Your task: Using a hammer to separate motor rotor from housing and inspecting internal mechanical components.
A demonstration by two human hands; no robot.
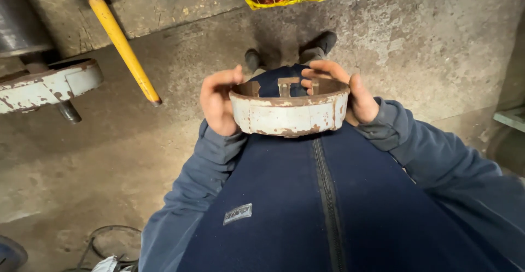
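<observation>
Head cam: rusty motor end cover (289,113) held at chest
Left hand (219,101) at 9, right hand (350,89) at 3, both clamped on its rim, open side up.

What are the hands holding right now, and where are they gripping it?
Both hold a rusty white metal ring: left hand on its left rim, right hand on its right rim, fingers over the edge.

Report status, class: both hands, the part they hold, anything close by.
Left hand and right hand grip opposite sides of the rusty white metal ring. Ring held at chest height, open side up. Yellow-handled hammer stands off to the left, apart.
</observation>
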